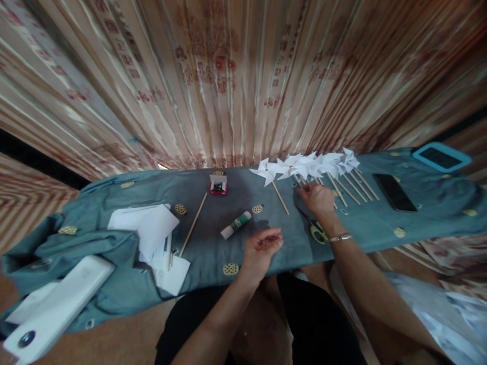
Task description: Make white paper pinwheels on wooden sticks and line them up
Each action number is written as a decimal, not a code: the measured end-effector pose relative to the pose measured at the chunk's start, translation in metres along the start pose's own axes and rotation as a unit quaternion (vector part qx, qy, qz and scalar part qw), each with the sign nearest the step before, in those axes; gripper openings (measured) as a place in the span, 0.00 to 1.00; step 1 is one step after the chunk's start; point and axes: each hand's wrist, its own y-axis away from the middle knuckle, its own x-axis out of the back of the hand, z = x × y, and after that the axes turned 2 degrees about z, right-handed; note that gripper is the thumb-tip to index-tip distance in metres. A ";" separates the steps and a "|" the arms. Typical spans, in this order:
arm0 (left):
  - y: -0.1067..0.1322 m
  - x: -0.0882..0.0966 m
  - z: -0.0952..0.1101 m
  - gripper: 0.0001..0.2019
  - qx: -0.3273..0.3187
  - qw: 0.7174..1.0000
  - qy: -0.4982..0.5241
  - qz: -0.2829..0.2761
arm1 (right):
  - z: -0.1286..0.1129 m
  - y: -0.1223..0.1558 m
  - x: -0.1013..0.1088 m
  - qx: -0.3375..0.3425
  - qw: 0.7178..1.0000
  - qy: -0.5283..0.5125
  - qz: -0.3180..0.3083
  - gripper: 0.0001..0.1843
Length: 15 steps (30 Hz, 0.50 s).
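Note:
Several white paper pinwheels [300, 166] on thin wooden sticks lie in an overlapping row along the far side of the cloth. My right hand [317, 197] is at this row, its fingertips closed around the stick of one pinwheel. Beneath that wrist are green-handled scissors [318, 233], their blades partly covered by the hand. My left hand [261, 252] hovers near the front edge, fingers loosely curved, thumb apart, nothing visible in it. Just left of it lies a glue stick [236, 225]. The leftmost pinwheel's stick [280, 197] lies between my hands.
A small red box [218, 185] stands open with dark bits inside. Left of it are a loose wooden stick [193, 225], white paper sheets [146, 228] and a white device [61, 309]. A black phone [394, 192] and a blue-framed tablet [442, 156] lie right. Curtains hang behind.

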 end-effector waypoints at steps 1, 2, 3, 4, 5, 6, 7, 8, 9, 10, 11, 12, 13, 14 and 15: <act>0.000 0.000 0.000 0.11 0.000 1.000 0.000 0.000 | 0.001 0.000 -0.003 -0.001 1.000 0.003 -0.005 0.16; 0.000 0.000 0.000 0.11 0.000 1.000 0.000 0.000 | 0.000 0.001 -0.005 -0.003 1.000 0.005 -0.009 0.16; 0.000 -0.001 0.000 0.11 0.000 1.000 -0.001 -0.001 | -0.001 0.001 -0.007 -0.005 1.000 0.007 -0.011 0.16; -0.001 -0.001 0.001 0.11 0.000 1.000 -0.001 0.000 | -0.003 0.001 -0.008 -0.007 1.000 0.007 -0.012 0.16; -0.001 -0.001 0.001 0.11 0.001 1.000 -0.001 0.001 | -0.004 0.001 -0.009 -0.007 1.000 0.006 -0.011 0.16; -0.001 -0.001 0.001 0.11 0.001 1.000 -0.001 0.001 | -0.006 0.001 -0.010 -0.007 1.000 0.005 -0.011 0.17; -0.001 -0.002 0.001 0.12 0.002 1.000 -0.001 0.002 | -0.008 0.002 -0.010 -0.006 1.000 0.003 -0.012 0.17; -0.001 -0.002 0.001 0.12 0.003 1.000 -0.001 0.003 | -0.010 0.002 -0.011 -0.006 1.000 0.000 -0.013 0.17; -0.001 -0.002 0.001 0.12 0.004 1.000 0.000 0.004 | -0.011 0.002 -0.011 -0.004 1.000 -0.003 -0.015 0.17; -0.001 -0.002 0.001 0.12 0.005 1.000 0.000 0.004 | -0.012 0.002 -0.012 -0.003 1.000 -0.005 -0.016 0.17; -0.001 -0.002 0.001 0.12 0.006 1.000 0.001 0.004 | -0.013 0.002 -0.012 0.000 1.000 -0.007 -0.016 0.17; -0.001 -0.002 0.001 0.12 0.007 1.000 0.003 0.005 | -0.013 0.002 -0.012 0.003 1.000 -0.010 -0.017 0.17; -0.001 -0.002 0.001 0.12 0.008 1.000 0.004 0.005 | -0.013 0.002 -0.011 0.005 1.000 -0.011 -0.018 0.17; -0.001 -0.002 0.001 0.12 0.008 1.000 0.006 0.005 | -0.012 0.001 -0.010 0.007 1.000 -0.013 -0.018 0.18; 0.000 -0.002 0.001 0.12 0.009 1.000 0.007 0.006 | -0.010 0.001 -0.008 0.006 1.000 -0.013 -0.016 0.19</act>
